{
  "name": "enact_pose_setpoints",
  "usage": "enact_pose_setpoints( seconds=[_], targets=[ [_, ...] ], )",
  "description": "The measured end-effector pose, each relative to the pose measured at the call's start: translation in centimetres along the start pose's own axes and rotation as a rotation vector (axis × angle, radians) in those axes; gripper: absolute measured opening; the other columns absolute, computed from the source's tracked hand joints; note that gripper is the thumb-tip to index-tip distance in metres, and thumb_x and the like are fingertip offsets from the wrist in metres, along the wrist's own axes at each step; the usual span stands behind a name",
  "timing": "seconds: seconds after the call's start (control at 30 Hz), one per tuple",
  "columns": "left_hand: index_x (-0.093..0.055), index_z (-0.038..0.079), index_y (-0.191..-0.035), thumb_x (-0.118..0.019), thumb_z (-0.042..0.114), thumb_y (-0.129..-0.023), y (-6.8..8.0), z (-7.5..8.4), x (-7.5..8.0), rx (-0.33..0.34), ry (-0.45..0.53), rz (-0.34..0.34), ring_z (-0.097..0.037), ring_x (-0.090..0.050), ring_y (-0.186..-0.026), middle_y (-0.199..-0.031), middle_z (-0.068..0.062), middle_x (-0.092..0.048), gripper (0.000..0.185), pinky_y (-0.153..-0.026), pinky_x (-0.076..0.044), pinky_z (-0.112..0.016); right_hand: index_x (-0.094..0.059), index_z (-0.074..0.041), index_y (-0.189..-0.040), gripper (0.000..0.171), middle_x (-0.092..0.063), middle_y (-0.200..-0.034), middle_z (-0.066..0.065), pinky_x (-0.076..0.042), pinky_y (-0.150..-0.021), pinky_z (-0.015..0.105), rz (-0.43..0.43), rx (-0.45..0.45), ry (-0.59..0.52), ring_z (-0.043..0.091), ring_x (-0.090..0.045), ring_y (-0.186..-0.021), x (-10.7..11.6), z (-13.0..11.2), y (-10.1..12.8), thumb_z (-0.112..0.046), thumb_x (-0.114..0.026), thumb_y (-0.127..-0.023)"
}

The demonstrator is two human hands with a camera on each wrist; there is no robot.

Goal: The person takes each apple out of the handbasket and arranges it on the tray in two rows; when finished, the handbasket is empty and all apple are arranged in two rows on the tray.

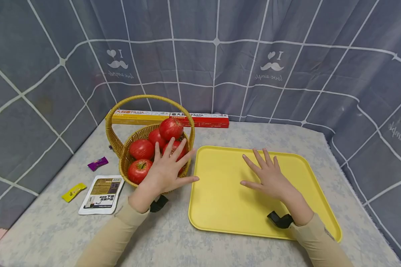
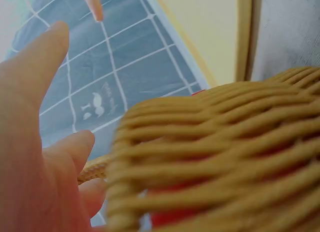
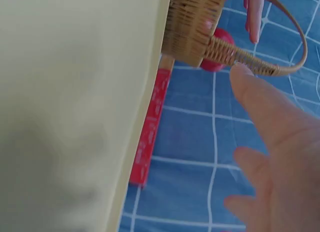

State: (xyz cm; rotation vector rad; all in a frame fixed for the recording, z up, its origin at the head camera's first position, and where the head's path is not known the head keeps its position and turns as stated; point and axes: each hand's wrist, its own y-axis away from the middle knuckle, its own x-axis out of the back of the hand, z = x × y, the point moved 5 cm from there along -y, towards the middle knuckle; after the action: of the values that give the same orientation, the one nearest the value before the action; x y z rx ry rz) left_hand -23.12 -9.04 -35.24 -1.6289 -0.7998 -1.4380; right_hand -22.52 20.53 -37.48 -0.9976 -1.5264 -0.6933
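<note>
Left hand (image 1: 165, 171) is hovering with fingers spread wide, holding nothing, right over the front rim of the woven wicker basket (image 1: 127, 168), which is carrying shiny red tomatoes (image 1: 141, 149). Just right of the basket, the right hand (image 1: 270, 177) is resting flat and splayed on the yellow tray (image 1: 220, 207), gripping nothing.

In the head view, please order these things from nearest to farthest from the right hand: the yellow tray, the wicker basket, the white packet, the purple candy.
From the right hand:
1. yellow tray, directly under the hand.
2. wicker basket, to its left, past the tray's edge.
3. white packet, left of the basket, near the table's front.
4. purple candy, farthest left, slightly beyond the packet.
</note>
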Motion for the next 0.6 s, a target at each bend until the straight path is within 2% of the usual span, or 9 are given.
enact_pose_setpoints(
  seconds=[0.17,0.27,0.33,0.43,0.6],
  targets=[
    [-0.019,0.033,-0.15,-0.041,0.078,-0.079,1.8,-0.4,1.1,-0.003,0.046,0.035,-0.035,0.005,-0.142,-0.157,-0.007,-0.009,0.088,-0.104,0.01,-0.064,-0.019,-0.028,-0.151,0.081,-0.011,-0.156,0.011,-0.02,-0.107,0.057,-0.02,0.091,-0.159,0.034,-0.011,-0.141,0.0,-1.4,-0.5,-0.061,-0.054,-0.086],
    [-0.025,0.028,-0.15,-0.043,0.076,-0.08,3.4,-0.9,1.7,-0.001,0.075,0.074,-0.033,0.002,-0.142,-0.156,-0.008,-0.014,0.087,-0.106,0.004,-0.064,-0.023,-0.03,-0.15,0.076,-0.019,-0.155,0.004,-0.029,-0.105,0.051,-0.049,0.132,-0.248,0.027,-0.024,-0.139,0.2,-2.5,-1.1,-0.061,-0.052,-0.086],
    [-0.029,0.024,-0.149,-0.045,0.074,-0.081,4.6,-1.3,2.0,0.009,0.103,0.118,-0.031,-0.003,-0.142,-0.155,-0.009,-0.018,0.086,-0.107,-0.001,-0.062,-0.027,-0.03,-0.148,0.072,-0.025,-0.152,-0.002,-0.03,-0.106,0.047,-0.068,0.165,-0.307,0.021,-0.029,-0.137,0.3,-3.5,-1.8,-0.06,-0.052,-0.087],
    [-0.039,0.017,-0.145,-0.051,0.066,-0.083,6.2,-2.1,2.4,0.03,0.167,0.229,-0.031,-0.013,-0.141,-0.153,-0.013,-0.024,0.08,-0.11,-0.007,-0.057,-0.035,-0.025,-0.146,0.067,-0.036,-0.147,-0.005,-0.034,-0.105,0.042,-0.074,0.246,-0.405,0.015,-0.035,-0.133,0.7,-5.1,-3.1,-0.054,-0.055,-0.089],
    [-0.053,0.006,-0.133,-0.062,0.047,-0.086,8.4,-3.7,2.2,0.104,0.312,0.484,-0.035,-0.023,-0.138,-0.147,-0.02,-0.032,0.064,-0.11,-0.014,-0.055,-0.043,-0.018,-0.141,0.056,-0.044,-0.14,-0.004,-0.041,-0.099,0.037,-0.046,0.387,-0.605,0.013,-0.045,-0.124,1.2,-8.4,-5.8,-0.035,-0.063,-0.09]
  ],
)
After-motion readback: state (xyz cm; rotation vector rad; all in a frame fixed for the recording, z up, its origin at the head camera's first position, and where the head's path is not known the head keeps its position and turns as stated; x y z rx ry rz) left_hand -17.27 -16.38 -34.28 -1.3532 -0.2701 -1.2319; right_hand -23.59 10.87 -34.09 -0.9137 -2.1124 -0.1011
